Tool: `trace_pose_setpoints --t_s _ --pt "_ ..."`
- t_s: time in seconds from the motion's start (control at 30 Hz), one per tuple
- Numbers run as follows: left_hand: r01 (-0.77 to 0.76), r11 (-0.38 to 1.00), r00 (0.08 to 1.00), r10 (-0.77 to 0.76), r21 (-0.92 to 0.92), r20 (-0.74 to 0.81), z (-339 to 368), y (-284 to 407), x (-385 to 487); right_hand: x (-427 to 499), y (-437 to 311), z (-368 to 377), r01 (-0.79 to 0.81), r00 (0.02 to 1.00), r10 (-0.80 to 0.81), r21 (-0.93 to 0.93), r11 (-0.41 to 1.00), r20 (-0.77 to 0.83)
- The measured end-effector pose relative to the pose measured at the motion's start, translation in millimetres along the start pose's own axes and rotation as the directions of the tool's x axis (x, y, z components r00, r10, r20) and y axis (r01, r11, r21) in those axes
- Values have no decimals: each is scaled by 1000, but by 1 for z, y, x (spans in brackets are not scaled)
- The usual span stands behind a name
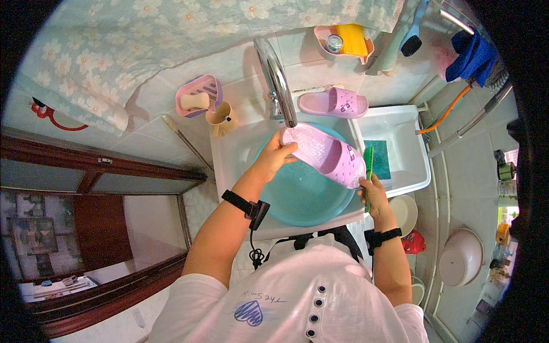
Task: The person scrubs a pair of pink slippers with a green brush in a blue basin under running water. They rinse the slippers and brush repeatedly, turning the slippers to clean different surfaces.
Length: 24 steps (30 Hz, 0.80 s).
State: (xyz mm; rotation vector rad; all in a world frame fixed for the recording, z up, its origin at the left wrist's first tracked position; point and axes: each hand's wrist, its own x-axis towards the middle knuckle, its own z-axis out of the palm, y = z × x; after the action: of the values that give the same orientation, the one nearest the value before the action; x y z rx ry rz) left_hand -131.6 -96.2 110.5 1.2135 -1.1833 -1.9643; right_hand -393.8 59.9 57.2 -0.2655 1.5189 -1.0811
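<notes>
Between my hands a wet pink slide slipper (324,152) is held tilted under the chrome faucet (281,85), above a teal plastic basin (306,201) that sits in the white sink. My left hand (274,156) grips the slipper's heel, thumb on the footbed. At the toe end, my right hand (374,195) holds a green scrubbing brush (369,165), its fingertips at the slipper's toe. Water wets the footbed just below the spout. The matching pink slipper (334,103) lies on the sink's back ledge, right of the faucet.
Left of the faucet are a pink soap dish (199,96) and a beige mug (222,119). A white rectangular tub (403,150) with a green mat adjoins the sink on the right. Another soap dish (345,43) is on the wall. A floral curtain (193,25) hangs above.
</notes>
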Motion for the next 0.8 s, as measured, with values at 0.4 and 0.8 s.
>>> trace_pose_setpoints --t_s 0.4,0.8 --pt "-263 766 924 375 587 -75 -2 -22 -6 -8 -9 65 440 896 -417 -442 781 155" --pt "-73 540 920 360 839 -152 8 -9 -13 -54 -45 125 634 732 -549 -699 331 404"
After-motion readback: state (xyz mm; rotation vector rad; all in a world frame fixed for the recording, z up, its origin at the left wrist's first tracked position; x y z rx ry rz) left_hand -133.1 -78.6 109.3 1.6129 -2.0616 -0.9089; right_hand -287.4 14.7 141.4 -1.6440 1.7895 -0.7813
